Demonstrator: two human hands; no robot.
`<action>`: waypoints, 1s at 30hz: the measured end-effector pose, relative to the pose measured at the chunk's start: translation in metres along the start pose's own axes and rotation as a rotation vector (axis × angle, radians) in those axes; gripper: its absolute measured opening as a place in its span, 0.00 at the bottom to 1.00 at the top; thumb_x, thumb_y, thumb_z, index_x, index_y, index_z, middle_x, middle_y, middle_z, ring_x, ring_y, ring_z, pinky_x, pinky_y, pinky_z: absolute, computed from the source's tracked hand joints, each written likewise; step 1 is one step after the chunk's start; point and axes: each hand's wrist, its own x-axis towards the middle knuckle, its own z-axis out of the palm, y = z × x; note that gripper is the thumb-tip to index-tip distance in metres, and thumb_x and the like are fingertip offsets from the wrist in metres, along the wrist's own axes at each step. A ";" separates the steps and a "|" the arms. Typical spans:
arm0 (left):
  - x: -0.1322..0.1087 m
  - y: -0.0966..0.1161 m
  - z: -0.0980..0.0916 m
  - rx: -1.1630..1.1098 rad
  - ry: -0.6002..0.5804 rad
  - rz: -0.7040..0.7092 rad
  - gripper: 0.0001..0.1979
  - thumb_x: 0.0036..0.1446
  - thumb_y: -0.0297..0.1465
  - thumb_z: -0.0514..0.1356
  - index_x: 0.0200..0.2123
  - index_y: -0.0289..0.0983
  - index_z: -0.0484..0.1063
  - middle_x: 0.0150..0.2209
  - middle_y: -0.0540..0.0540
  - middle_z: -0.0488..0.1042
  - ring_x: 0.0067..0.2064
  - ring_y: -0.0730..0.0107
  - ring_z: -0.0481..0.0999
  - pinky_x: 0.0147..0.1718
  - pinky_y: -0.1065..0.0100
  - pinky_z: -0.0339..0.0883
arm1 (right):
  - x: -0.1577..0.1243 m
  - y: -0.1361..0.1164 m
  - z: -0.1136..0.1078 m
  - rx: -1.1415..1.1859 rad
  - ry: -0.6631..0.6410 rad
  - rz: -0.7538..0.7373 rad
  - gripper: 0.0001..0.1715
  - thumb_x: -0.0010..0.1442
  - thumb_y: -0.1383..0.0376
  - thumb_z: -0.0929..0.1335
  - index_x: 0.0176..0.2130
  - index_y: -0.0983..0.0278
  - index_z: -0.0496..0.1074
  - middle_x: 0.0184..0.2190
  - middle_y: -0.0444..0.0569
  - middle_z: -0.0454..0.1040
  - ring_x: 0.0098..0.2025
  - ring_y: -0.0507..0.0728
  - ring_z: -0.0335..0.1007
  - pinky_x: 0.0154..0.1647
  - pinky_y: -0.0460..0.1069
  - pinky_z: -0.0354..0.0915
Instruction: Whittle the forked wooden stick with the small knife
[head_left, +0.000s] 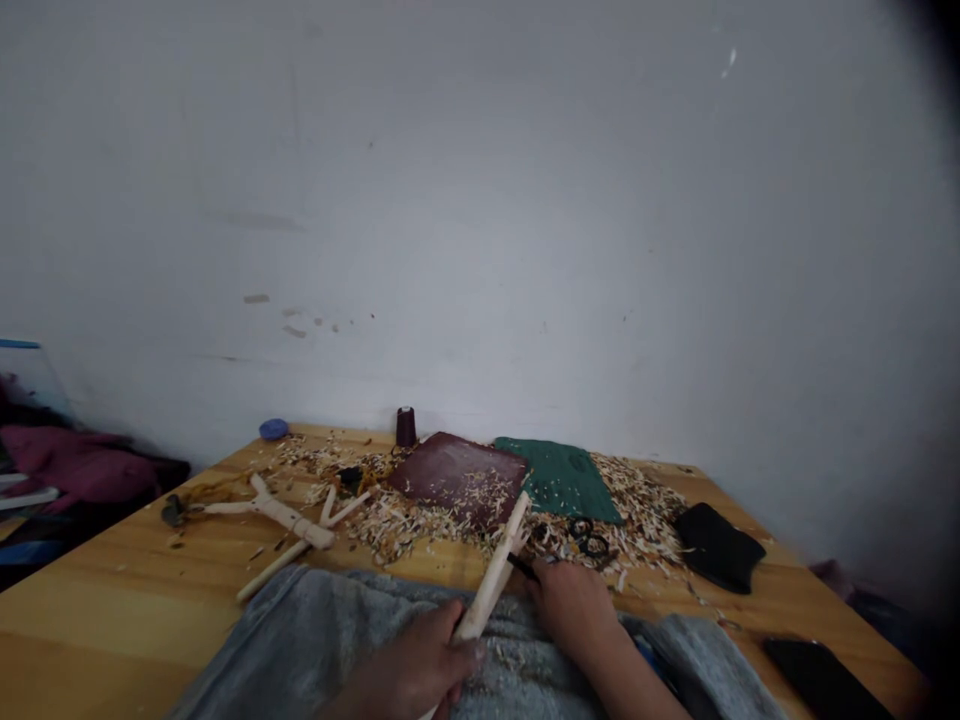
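Observation:
A pale peeled wooden stick (pixel 495 582) slants up and to the right over a grey cloth (pixel 337 640) dusted with shavings. My left hand (pixel 416 665) is wrapped round the lower part of the stick. Beside the stick's upper half, my right hand (pixel 574 605) is closed on a dark, thin tool (pixel 523 567), whose tip meets the stick's right side. The tool's blade is too small to make out. Curled wood shavings (pixel 412 530) lie in front of both hands.
Forked pale branches (pixel 289 518) lie on the wooden table (pixel 97 620) at left. Farther back are a maroon sheet (pixel 457 475), a green sheet (pixel 562 480), a dark thread spool (pixel 406 427) and black scissors (pixel 589 538). A black pad (pixel 718 548) and a black phone (pixel 825 680) lie at right.

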 end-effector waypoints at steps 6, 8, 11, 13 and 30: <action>-0.003 0.005 -0.001 -0.043 -0.024 0.012 0.12 0.56 0.43 0.50 0.35 0.40 0.57 0.26 0.52 0.68 0.17 0.75 0.65 0.14 0.75 0.55 | -0.009 -0.008 0.000 0.024 0.034 -0.068 0.16 0.62 0.61 0.59 0.44 0.61 0.71 0.33 0.53 0.77 0.34 0.62 0.74 0.32 0.50 0.62; -0.002 0.006 -0.001 -0.051 -0.033 -0.002 0.13 0.55 0.44 0.51 0.35 0.41 0.57 0.25 0.52 0.67 0.16 0.76 0.64 0.13 0.75 0.55 | -0.013 -0.015 0.002 0.046 0.043 -0.103 0.18 0.62 0.62 0.58 0.48 0.62 0.69 0.33 0.53 0.77 0.34 0.62 0.74 0.31 0.50 0.61; -0.001 0.005 0.000 -0.061 -0.028 -0.015 0.11 0.55 0.43 0.50 0.35 0.41 0.56 0.24 0.53 0.66 0.16 0.76 0.63 0.13 0.75 0.55 | -0.016 -0.022 0.003 0.049 0.029 -0.148 0.19 0.61 0.63 0.59 0.49 0.63 0.68 0.32 0.53 0.77 0.33 0.62 0.74 0.31 0.50 0.61; 0.000 0.004 0.001 -0.066 -0.028 -0.010 0.10 0.56 0.42 0.50 0.35 0.41 0.56 0.23 0.54 0.66 0.15 0.77 0.63 0.12 0.76 0.54 | -0.015 -0.022 0.003 0.057 0.012 -0.178 0.18 0.60 0.64 0.59 0.47 0.62 0.69 0.33 0.52 0.77 0.33 0.61 0.74 0.31 0.50 0.61; -0.002 0.005 0.002 -0.043 -0.020 0.027 0.09 0.57 0.39 0.48 0.35 0.40 0.56 0.23 0.55 0.66 0.15 0.78 0.62 0.11 0.76 0.53 | -0.008 -0.018 0.014 0.014 0.042 -0.130 0.13 0.62 0.63 0.62 0.45 0.56 0.69 0.35 0.50 0.77 0.34 0.57 0.74 0.31 0.46 0.63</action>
